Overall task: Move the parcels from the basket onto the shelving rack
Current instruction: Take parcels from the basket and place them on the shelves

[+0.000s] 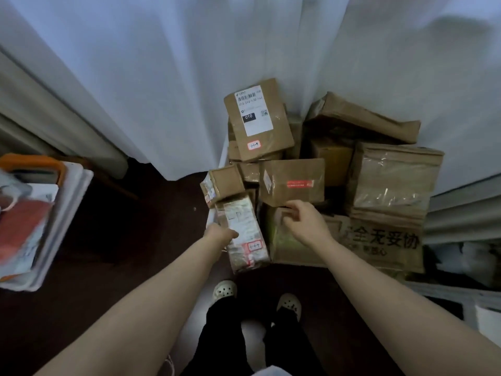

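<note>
White curtain [162, 77]; dark floor [122, 226] — white clogs [225, 290]

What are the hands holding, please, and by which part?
The left hand grips the label-covered parcel by its left long edge; whether the right hand holds the red-stickered box cannot be told.
</note>
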Demonstrator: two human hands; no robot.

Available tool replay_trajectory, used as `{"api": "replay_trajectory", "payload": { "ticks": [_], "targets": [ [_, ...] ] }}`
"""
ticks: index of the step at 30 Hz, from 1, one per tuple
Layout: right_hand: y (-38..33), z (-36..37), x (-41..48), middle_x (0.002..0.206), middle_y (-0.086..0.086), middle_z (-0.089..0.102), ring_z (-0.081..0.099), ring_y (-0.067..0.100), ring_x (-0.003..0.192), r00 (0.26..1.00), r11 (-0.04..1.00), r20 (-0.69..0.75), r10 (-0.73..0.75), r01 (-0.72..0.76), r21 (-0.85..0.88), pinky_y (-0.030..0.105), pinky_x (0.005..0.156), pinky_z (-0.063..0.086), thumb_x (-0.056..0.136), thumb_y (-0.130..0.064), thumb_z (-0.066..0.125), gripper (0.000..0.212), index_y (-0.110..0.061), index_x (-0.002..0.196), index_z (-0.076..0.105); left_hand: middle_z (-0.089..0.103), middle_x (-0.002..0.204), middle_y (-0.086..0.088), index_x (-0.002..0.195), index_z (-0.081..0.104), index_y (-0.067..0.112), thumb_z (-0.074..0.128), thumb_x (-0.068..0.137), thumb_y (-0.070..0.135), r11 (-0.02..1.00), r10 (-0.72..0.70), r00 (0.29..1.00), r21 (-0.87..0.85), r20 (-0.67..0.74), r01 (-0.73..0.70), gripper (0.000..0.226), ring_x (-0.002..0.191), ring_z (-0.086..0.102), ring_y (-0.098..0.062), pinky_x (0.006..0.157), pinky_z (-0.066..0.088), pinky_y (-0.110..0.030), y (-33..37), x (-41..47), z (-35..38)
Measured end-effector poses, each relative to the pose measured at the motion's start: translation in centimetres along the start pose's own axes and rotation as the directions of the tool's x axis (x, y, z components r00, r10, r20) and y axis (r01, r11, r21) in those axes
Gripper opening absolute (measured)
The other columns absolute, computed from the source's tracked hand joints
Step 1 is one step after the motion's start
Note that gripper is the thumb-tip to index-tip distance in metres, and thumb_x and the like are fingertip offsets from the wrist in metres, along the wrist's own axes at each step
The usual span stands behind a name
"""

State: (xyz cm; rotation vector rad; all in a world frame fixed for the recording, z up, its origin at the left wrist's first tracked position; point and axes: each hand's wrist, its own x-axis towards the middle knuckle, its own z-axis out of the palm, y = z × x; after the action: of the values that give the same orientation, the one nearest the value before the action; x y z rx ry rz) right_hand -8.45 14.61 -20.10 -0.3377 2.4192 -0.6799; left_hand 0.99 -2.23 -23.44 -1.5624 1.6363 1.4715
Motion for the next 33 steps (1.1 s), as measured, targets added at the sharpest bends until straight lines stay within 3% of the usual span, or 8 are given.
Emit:
{"api": "replay_trajectory", "payload": {
  "ticks": [5,8,14,17,21,26,30,33],
  "targets": [
    [0.5,2.4,0.6,0.138,0.003,0.043,0.05,0.019,0.119,0.994,0.994,-0.077,0.079,-0.084,-0.069,0.031,0.095,0.045,0.093,-0.016,0.055,0.038,-0.019,0.131,0.053,0.059,0.127,-0.014,0.132,0.048,0.009,0.089,0.038,0.026,0.935,-0.263,0.914,-0.153,0.309,0.32,0.103,0.115,0.058,-0.036,0.099,0.044,-0.051,-5.2,7.9,2.2],
    [0.6,3.3,0.5,0.14,0.003,0.039,0.048,0.019,0.121,0.987,0.992,-0.119,0.109,-0.116,-0.055,0.03,0.095,0.043,0.092,-0.013,0.056,0.039,-0.019,0.13,0.052,0.069,0.109,-0.016,0.121,0.057,0.002,0.082,0.06,0.01,0.908,-0.258,0.887,-0.219,0.383,0.358,0.067,0.098,0.067,-0.033,0.091,0.052,-0.046,-6.3,7.8,2.6],
    [0.5,4.3,0.0,0.145,0.003,0.033,0.043,0.019,0.125,0.98,0.992,-0.166,0.106,-0.117,-0.055,0.026,0.092,0.039,0.091,-0.014,0.056,0.044,-0.019,0.134,0.047,0.071,0.1,-0.013,0.116,0.06,0.002,0.075,0.079,0.01,0.9,-0.166,0.883,-0.299,0.439,0.318,0.041,0.084,0.069,-0.025,0.048,0.054,-0.026,-6.6,6.2,1.7],
    [0.2,4.6,-1.3,0.148,0.003,0.027,0.04,0.021,0.129,0.981,0.992,-0.165,0.101,-0.112,-0.06,0.029,0.095,0.039,0.092,-0.014,0.056,0.047,-0.019,0.137,0.044,0.071,0.093,-0.011,0.109,0.061,0.005,0.068,0.087,0.016,0.89,-0.138,0.858,-0.318,0.495,0.327,0.026,0.08,0.067,-0.021,0.054,0.054,-0.03,-6.9,4.3,0.8],
    [0.2,5.1,-3.7,0.144,0.005,0.032,0.041,0.023,0.127,0.985,0.997,-0.164,0.057,-0.066,-0.046,0.036,0.101,0.041,0.09,-0.013,0.056,0.045,-0.018,0.135,0.047,0.074,0.089,-0.011,0.114,0.062,0.005,0.075,0.078,0.027,0.908,-0.104,0.854,-0.302,0.51,0.29,0.044,0.087,0.068,-0.024,0.077,0.056,-0.036,-8.1,2.4,-0.5],
    [0.8,5.1,-6.1,0.133,0.009,0.047,0.051,0.023,0.116,0.998,0.997,-0.029,0.064,-0.065,-0.029,0.032,0.091,0.042,0.091,-0.015,0.056,0.042,-0.013,0.132,0.049,0.073,0.071,-0.01,0.104,0.061,0.005,0.064,0.088,0.025,0.907,-0.086,0.842,-0.307,0.533,0.287,0.025,0.061,0.07,-0.022,0.051,0.054,-0.03,-9.6,-1.0,-1.2],
    [0.6,4.2,-8.3,0.136,0.01,0.052,0.051,0.025,0.121,0.995,0.985,0.048,0.091,-0.097,0.142,0.032,0.097,0.041,0.093,-0.021,0.058,0.046,-0.008,0.135,0.047,0.073,0.071,-0.007,0.095,0.063,0.005,0.06,0.089,0.016,0.919,0.016,0.835,-0.337,0.55,0.205,0.013,0.06,0.071,-0.018,0.061,0.052,-0.033,-10.9,-4.2,-1.9],
    [-0.2,3.0,-10.6,0.137,0.003,0.049,0.049,0.021,0.122,0.987,0.913,0.147,0.072,-0.125,0.388,0.035,0.098,0.043,0.092,-0.037,0.06,0.058,-0.011,0.14,0.042,0.074,0.08,-0.005,0.1,0.064,0.005,0.067,0.08,0.016,0.921,0.128,0.826,-0.375,0.549,0.108,0.023,0.069,0.071,-0.015,0.067,0.055,-0.033,-11.0,-6.6,-2.5]
  ]
}}
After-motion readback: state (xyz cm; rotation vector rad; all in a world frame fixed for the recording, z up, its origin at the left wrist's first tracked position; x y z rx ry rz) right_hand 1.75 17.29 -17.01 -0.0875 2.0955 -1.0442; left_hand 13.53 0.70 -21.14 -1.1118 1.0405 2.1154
